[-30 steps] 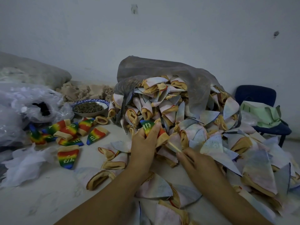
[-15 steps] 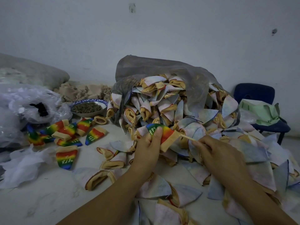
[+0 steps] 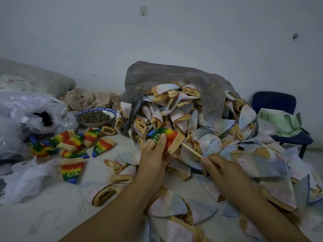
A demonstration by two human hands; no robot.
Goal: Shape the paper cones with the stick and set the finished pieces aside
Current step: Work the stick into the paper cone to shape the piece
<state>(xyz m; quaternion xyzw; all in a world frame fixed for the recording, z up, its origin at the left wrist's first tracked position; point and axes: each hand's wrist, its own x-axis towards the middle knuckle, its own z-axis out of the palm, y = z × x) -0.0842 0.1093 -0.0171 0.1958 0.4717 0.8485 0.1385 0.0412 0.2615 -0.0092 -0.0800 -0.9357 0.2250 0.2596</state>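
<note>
- Your left hand (image 3: 153, 154) grips the rainbow cone (image 3: 166, 138) just in front of the pile (image 3: 176, 112), thumb over its print.
- Your right hand (image 3: 225, 170) pinches the stick (image 3: 191, 151), its tip inside the cone's open end.
- Push gently toward the point; the finished pieces (image 3: 73, 145) lie to the left on the table (image 3: 43, 215).

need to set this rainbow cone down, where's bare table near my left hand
Bare table lies front left, between the lone rainbow cone, the crumpled white sheet and your left forearm. Crowded: the unshaped pile filling the right.
</note>
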